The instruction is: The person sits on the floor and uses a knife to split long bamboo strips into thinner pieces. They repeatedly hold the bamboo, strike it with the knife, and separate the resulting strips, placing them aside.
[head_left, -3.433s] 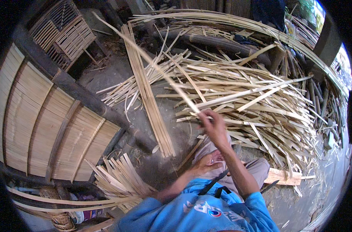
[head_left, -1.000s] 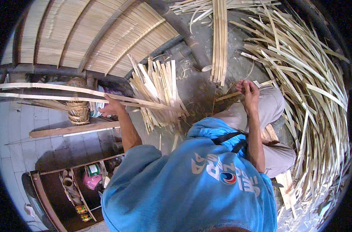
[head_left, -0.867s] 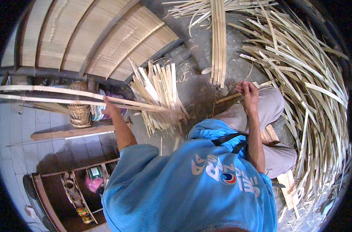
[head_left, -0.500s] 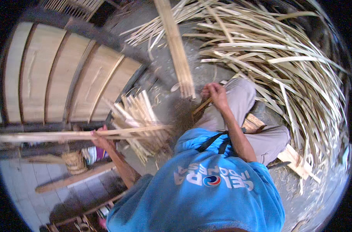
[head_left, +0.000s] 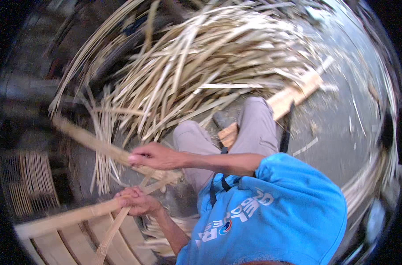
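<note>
My left hand (head_left: 139,202) is closed round a thin bamboo strip (head_left: 108,240), which slants up past the fingers toward my lap. Just beyond it, my right hand (head_left: 156,157) has its fingers curled and pinched. It is over a long flat bamboo slat (head_left: 88,140) that runs from the left to in front of my knees. Whether the right fingers grip this slat or something smaller is hidden. The strip's upper end crosses near the slat's near end. Both hands are close together, left of my lap, and the strip is slightly blurred.
A large heap of split bamboo strips (head_left: 209,57) covers the floor ahead. A wooden board (head_left: 296,95) lies beyond my right knee, a dark blade-like tool (head_left: 288,128) beside it. At lower left stands a pale slatted wooden panel (head_left: 68,217); a rack of thin sticks (head_left: 30,183) is farther left.
The view has swung to the right. My left hand, earlier far out left with long strips, is now near my right hand. My right hand now overlaps the flat slat.
</note>
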Action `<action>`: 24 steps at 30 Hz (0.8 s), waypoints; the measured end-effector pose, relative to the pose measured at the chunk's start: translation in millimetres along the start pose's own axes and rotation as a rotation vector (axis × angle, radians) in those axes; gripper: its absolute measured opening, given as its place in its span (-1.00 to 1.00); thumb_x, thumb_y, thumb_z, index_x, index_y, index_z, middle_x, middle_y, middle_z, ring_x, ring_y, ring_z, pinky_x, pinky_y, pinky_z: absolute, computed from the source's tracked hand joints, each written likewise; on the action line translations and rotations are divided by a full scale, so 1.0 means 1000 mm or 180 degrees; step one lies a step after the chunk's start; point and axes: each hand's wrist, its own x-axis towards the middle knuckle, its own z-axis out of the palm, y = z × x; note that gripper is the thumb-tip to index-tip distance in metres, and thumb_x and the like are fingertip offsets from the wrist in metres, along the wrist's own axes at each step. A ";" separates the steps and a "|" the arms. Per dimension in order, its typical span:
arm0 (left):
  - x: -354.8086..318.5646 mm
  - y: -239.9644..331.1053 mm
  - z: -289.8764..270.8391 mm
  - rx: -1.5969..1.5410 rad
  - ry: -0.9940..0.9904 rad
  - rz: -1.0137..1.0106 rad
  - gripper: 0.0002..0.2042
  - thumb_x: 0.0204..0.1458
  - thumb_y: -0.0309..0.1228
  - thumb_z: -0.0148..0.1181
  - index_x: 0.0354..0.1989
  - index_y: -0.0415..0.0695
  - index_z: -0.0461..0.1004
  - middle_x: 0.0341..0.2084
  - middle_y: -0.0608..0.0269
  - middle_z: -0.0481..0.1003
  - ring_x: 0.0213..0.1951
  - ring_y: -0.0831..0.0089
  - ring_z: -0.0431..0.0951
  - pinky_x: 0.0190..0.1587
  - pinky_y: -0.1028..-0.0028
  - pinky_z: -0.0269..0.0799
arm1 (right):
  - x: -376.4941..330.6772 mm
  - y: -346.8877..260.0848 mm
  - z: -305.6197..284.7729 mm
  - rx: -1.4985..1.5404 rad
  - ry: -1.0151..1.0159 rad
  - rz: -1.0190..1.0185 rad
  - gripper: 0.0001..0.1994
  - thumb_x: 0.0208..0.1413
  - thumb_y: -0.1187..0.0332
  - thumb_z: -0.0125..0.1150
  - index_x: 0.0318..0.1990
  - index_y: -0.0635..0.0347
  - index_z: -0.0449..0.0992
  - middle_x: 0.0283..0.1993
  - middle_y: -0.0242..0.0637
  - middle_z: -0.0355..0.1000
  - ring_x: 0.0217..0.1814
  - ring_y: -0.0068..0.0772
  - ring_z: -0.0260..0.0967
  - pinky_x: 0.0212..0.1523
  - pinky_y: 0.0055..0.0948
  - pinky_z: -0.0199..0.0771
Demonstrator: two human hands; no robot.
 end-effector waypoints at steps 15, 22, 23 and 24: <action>-0.034 0.059 0.158 0.0196 -0.2947 0.1291 -0.79 0.33 -0.36 -0.08 -0.05 -0.24 0.37 -0.28 -0.20 0.53 -0.27 -0.10 0.56 -0.29 0.03 0.43 | -0.025 -0.134 -0.121 0.1529 0.1222 -0.2343 -0.29 0.25 -0.32 -0.13 0.29 0.07 0.14 0.13 -0.24 0.34 -0.04 -0.37 0.47 0.01 -0.29 0.46; -0.120 0.054 0.166 0.1503 -0.4780 0.1297 -0.77 0.21 -0.34 0.08 -0.01 -0.11 0.35 -0.41 -0.22 0.52 -0.33 -0.13 0.57 -0.36 -0.06 0.40 | -0.140 -0.048 -0.153 0.1686 0.3824 -0.0753 -0.21 0.19 -0.35 -0.02 0.19 0.26 0.22 -0.20 -0.31 0.37 -0.30 -0.51 0.45 -0.35 -0.39 0.61; -0.136 0.046 0.163 0.1680 -0.4982 0.1326 -0.74 0.21 -0.29 0.10 -0.01 -0.12 0.34 -0.41 -0.20 0.52 -0.34 -0.10 0.58 -0.37 -0.06 0.40 | -0.152 -0.036 -0.155 0.1646 0.4219 -0.0322 -0.27 0.22 -0.32 -0.04 0.15 0.26 0.26 -0.20 -0.30 0.38 -0.32 -0.48 0.44 -0.33 -0.36 0.61; -0.153 0.035 0.157 0.1658 -0.4894 0.1430 -0.73 0.22 -0.27 0.09 -0.01 -0.14 0.34 -0.44 -0.19 0.53 -0.37 -0.13 0.57 -0.37 -0.06 0.40 | -0.163 -0.014 -0.160 0.1951 0.4197 -0.0228 -0.31 0.25 -0.28 -0.06 0.12 0.25 0.28 -0.21 -0.29 0.39 -0.33 -0.46 0.43 -0.31 -0.34 0.61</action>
